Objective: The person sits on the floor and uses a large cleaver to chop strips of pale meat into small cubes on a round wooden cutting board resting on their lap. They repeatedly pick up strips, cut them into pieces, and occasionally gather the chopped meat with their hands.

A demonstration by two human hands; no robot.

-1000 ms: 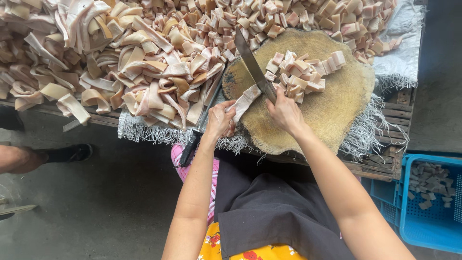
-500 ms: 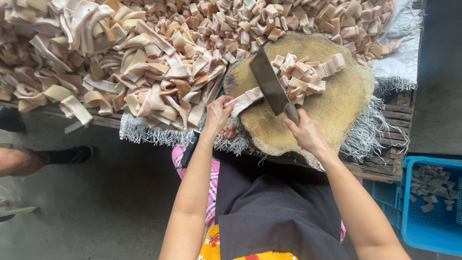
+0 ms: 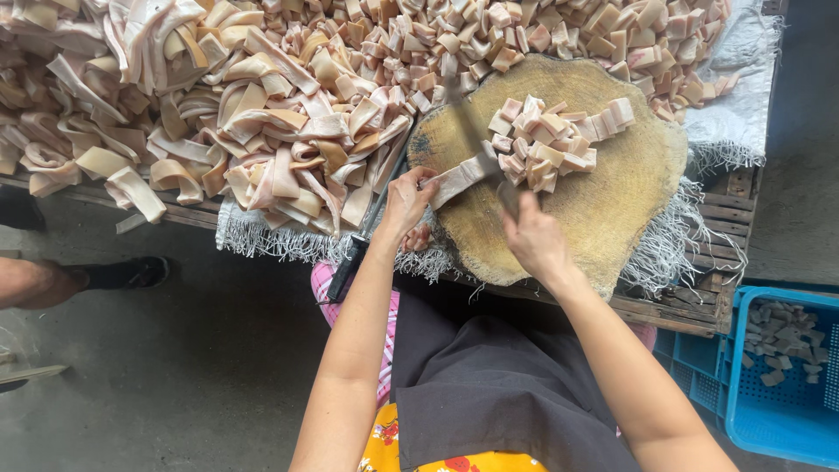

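Note:
A round wooden chopping block (image 3: pixel 612 201) lies on the table edge in front of me. My right hand (image 3: pixel 535 240) grips the handle of a cleaver (image 3: pixel 476 140), whose blurred blade comes down across a pale strip of pork skin (image 3: pixel 459 179). My left hand (image 3: pixel 406 201) holds the near end of that strip at the block's left rim. A small heap of cut square pieces (image 3: pixel 551 140) sits on the block just beyond the blade.
Long pale skin strips (image 3: pixel 245 131) are heaped on the table to the left, cut cubes (image 3: pixel 559 35) along the back. A dark knife (image 3: pixel 354 253) rests at the table edge. A blue crate (image 3: pixel 778 376) with pieces stands lower right. Another person's foot (image 3: pixel 96 275) is at left.
The cleaver, raised and tilted half a second ago, has swung down onto the strip. My right hand has dropped toward the block. My left hand keeps its hold on the strip.

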